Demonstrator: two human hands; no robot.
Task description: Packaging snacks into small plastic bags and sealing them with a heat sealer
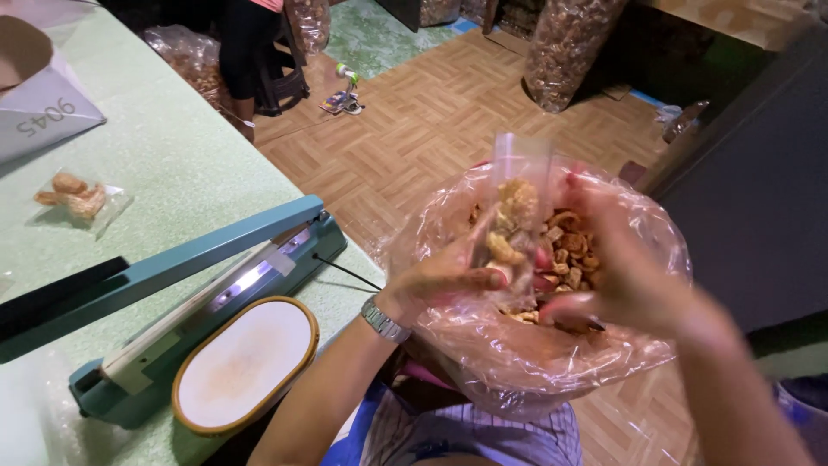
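Small clear bag (516,220) of crunchy snacks sits pinched in the left hand (448,280) above a big plastic bag (535,345); the right hand (625,280) is blurry, its grip unclear. Beside them, a pale green tabletop (164,164) holds a teal sealer (190,293), and the floor (431,112) is wooden.

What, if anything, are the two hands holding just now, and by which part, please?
The left hand pinches a small clear bag of fried snacks near its lower part. The right hand is blurred over the big bag; its hold cannot be told.
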